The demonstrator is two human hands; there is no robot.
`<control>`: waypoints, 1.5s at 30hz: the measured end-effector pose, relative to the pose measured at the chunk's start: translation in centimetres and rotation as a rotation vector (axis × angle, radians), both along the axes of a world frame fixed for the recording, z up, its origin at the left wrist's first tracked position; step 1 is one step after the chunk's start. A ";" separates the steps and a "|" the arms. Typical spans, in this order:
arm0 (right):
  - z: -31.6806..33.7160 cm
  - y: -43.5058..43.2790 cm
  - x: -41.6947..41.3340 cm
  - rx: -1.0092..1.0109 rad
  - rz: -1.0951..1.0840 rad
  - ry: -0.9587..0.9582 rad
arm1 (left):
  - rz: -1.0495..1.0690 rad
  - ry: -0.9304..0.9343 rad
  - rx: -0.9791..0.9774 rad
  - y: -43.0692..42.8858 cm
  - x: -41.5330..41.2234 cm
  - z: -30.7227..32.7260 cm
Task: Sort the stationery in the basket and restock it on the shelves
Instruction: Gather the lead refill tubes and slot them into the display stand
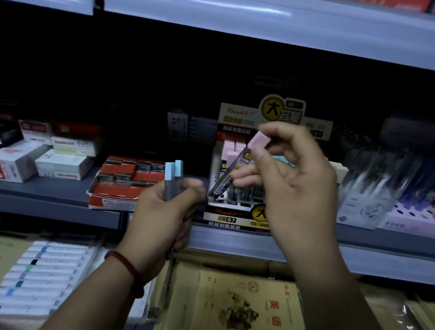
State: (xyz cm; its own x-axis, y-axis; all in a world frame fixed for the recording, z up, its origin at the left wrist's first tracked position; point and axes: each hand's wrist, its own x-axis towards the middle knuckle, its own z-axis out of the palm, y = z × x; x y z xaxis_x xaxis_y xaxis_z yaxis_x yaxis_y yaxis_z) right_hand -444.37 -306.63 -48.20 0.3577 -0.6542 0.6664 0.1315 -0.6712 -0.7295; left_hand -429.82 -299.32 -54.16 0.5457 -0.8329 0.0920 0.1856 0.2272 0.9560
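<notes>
The right hand point(293, 183) pinches a pink-capped lead refill tube point(234, 170) near its cap between thumb and fingers. The tube is tilted, with its lower tip at the front row of the yellow-and-black lead display box point(233, 220) on the shelf point(33, 190). The left hand point(165, 213) grips two blue-capped tubes point(173, 176) just left of the box. The step in hand looks like slotting the pink tube in. At this slant the tip could catch on tubes already standing there, or miss a free slot and knock neighbours over. A pinch so high up gives little control, so the tube may swing or slip. The basket is not in view.
</notes>
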 end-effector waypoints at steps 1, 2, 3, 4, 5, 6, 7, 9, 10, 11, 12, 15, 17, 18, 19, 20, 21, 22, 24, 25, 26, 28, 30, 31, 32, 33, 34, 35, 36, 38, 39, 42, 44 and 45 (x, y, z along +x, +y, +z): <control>-0.3 0.0 0.3 -0.021 -0.006 0.031 | 0.004 -0.001 0.011 0.0 0.1 -0.2; -0.5 0.0 0.5 -0.041 -0.019 0.054 | 0.007 0.002 0.027 0.0 0.1 -0.2; -0.7 -0.1 0.7 -0.062 -0.039 0.069 | 0.005 -0.006 0.044 0.0 0.1 -0.4; -0.8 -0.2 0.8 -0.089 -0.064 0.080 | -0.001 -0.015 0.060 0.0 0.0 -0.5; -0.9 -0.3 0.9 -0.113 -0.090 0.088 | -0.006 -0.024 0.065 -0.1 -0.1 -0.6; -0.9 -0.4 1.0 -0.130 -0.110 0.094 | -0.004 -0.027 0.071 -0.1 -0.2 -0.5; -1.0 -0.5 1.0 -0.135 -0.121 0.099 | -0.004 -0.027 0.073 -0.1 -0.3 -0.5; -1.1 -0.6 1.1 -0.128 -0.126 0.107 | 0.009 -0.015 0.080 -0.2 -0.3 -0.5; -1.1 -0.7 1.1 -0.121 -0.124 0.105 | 0.014 -0.012 0.084 -0.3 -0.3 -0.5; -1.1 -0.7 1.2 -0.113 -0.120 0.098 | 0.014 -0.006 0.084 -0.3 -0.3 -0.5; -1.2 -0.7 1.3 -0.104 -0.117 0.087 | 0.013 -0.002 0.084 -0.3 -0.3 -0.5; -1.4 -0.8 1.4 -0.053 -0.098 0.037 | 0.014 0.010 0.080 -0.3 -0.4 -0.5; -1.5 -1.0 1.4 -0.040 -0.098 0.013 | 0.014 0.023 0.077 -0.3 -0.4 -0.5; -1.5 -1.0 1.5 -0.043 -0.100 0.009 | 0.013 0.028 0.074 -0.3 -0.5 -0.5; -1.5 -1.0 1.5 -0.048 -0.099 0.008 | 0.015 0.034 0.068 -0.3 -0.5 -0.5; -1.5 -1.0 1.5 -0.053 -0.095 0.007 | 0.018 0.040 0.064 -0.3 -0.6 -0.4; -1.5 -0.9 1.6 -0.061 -0.094 0.006 | 0.021 0.047 0.058 -0.3 -0.6 -0.4; -1.5 -0.9 1.6 -0.074 -0.099 0.009 | 0.020 0.056 0.054 -0.3 -0.7 -0.3; -1.5 -0.9 1.7 -0.115 -0.129 0.032 | 0.016 0.074 0.047 -0.3 -0.7 -0.3; -1.5 -0.9 1.7 -0.132 -0.144 0.043 | 0.016 0.080 0.044 -0.3 -0.7 -0.3; -1.6 -0.9 1.7 -0.139 -0.150 0.050 | 0.016 0.082 0.044 -0.2 -0.8 -0.2; -1.5 -1.0 1.5 -0.126 -0.136 0.057 | 0.018 0.082 0.044 -0.2 -0.8 -0.1; -1.6 -1.0 1.3 -0.102 -0.109 0.089 | 0.022 0.086 0.039 -0.1 -0.8 -0.1; -1.7 -1.0 1.3 -0.096 -0.102 0.114 | 0.023 0.087 0.038 -0.1 -0.8 -0.1; -1.8 -1.1 1.4 -0.106 -0.107 0.140 | 0.021 0.090 0.035 -0.1 -0.8 -0.1; -1.9 -1.1 1.5 -0.138 -0.126 0.168 | 0.015 0.091 0.029 -0.1 -0.8 0.0; -2.0 -1.2 1.6 -0.186 -0.162 0.201 | 0.005 0.091 0.022 0.0 -0.8 0.0; -2.1 -1.2 1.6 -0.224 -0.200 0.244 | -0.011 0.088 0.015 0.0 -0.8 0.1; -2.2 -1.3 1.7 -0.239 -0.231 0.288 | -0.038 0.086 0.009 0.1 -0.9 0.3; -2.3 -1.3 1.5 -0.229 -0.247 0.369 | -0.120 0.087 -0.007 0.2 -1.0 0.5; -2.3 -1.3 1.4 -0.222 -0.247 0.397 | -0.168 0.088 -0.013 0.3 -1.1 0.6; -1.9 -1.2 1.1 -0.186 -0.233 0.356 | -0.324 0.107 -0.035 0.6 -1.5 0.9; -1.5 -1.1 0.8 -0.122 -0.164 0.287 | -0.405 0.123 -0.051 0.6 -1.8 1.1; -1.4 -1.1 0.7 -0.085 -0.117 0.264 | -0.430 0.122 -0.059 0.6 -1.9 1.1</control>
